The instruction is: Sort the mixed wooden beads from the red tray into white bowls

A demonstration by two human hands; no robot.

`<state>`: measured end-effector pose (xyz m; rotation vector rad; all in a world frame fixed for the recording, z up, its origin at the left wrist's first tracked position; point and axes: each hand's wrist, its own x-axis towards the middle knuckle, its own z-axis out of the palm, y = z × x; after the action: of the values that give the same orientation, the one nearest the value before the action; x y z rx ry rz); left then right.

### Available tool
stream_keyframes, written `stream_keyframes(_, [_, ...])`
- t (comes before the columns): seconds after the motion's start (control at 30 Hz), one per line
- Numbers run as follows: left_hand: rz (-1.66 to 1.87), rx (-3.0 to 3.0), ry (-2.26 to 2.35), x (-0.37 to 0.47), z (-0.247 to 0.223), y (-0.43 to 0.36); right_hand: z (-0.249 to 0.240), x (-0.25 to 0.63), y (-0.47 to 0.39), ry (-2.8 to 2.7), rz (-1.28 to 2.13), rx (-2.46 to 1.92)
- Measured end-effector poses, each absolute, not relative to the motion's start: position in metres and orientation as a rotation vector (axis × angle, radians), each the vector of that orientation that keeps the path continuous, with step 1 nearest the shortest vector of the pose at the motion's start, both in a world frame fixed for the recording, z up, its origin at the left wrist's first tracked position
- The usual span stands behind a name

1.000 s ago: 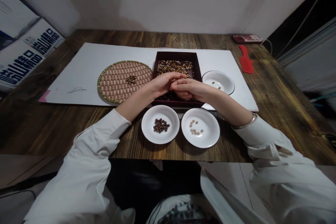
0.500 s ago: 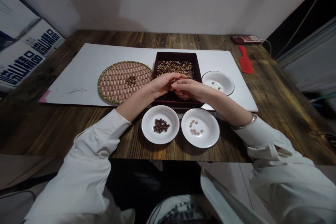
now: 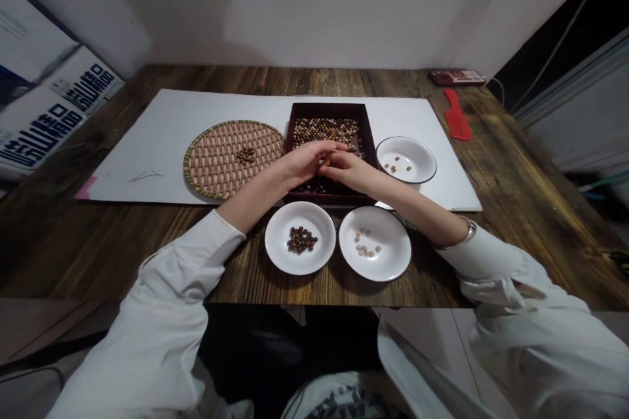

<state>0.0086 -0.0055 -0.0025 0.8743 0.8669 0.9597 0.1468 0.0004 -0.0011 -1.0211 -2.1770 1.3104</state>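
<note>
My left hand (image 3: 313, 160) and my right hand (image 3: 348, 169) meet above a dark red box (image 3: 367, 124) of mixed beads (image 3: 324, 131). Curled fingers on the left partly cover the right fingertips. The right fingers look pinched together against the left hand; whatever lies between them is hidden. Darker beads (image 3: 317, 188) show in the near part of the box, under the hands. Close in front stand a white bowl (image 3: 275, 252) with dark brown beads (image 3: 301, 239) and a second white bowl (image 3: 388, 268) with pale beads (image 3: 366, 249).
A round woven tray (image 3: 211, 157) with a small pile of brownish beads (image 3: 246, 155) lies left of the box. To the right is a white bowl (image 3: 422, 170) with several tan pieces (image 3: 394, 167). Beyond it lie a red comb (image 3: 457, 119) and a phone-like device (image 3: 456, 78).
My hands stay together over the box, with the right hand shifted slightly and its fingers drawn in. More tan pieces show in the right bowl. The whole view has moved a little.
</note>
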Motion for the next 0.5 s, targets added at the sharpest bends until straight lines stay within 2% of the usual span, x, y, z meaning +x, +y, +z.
stream_keyframes(0.5, [0.98, 0.767, 0.913, 0.008, 0.001, -0.007, 0.006, 0.154, -0.022, -2.461, 0.24, -1.119])
